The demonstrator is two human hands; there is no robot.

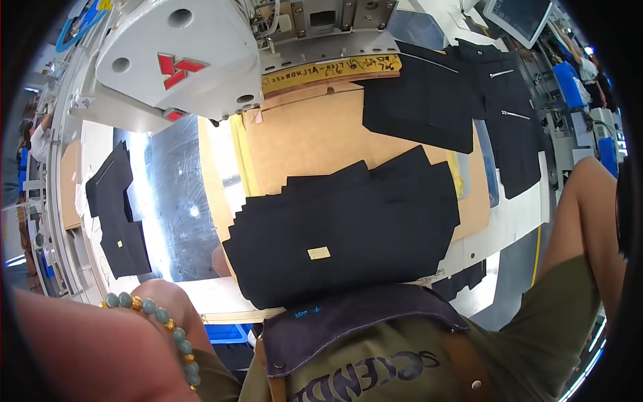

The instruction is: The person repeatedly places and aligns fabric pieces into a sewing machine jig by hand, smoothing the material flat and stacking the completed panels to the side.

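Both of my arms are bent up towards the camera. Large and blurred at lower left is my left hand (87, 348) by the wrist, with a bracelet of green and gold beads (162, 315) around it; its fingers are out of the picture. At the right edge my right forearm (606, 201) rises out of view, so that hand does not show. In front of me a fanned stack of black fabric pieces (348, 228) lies on the worktable, bearing a small yellow label (319, 253). Neither hand is seen touching it.
A white sewing machine head (181, 60) with a red logo stands at upper left, beside a clamp bar with yellow tape (335, 72). Black panels with zippers (512, 114) lie at right, a dark piece (117, 208) at left. A tan board (308, 134) lies under the stack.
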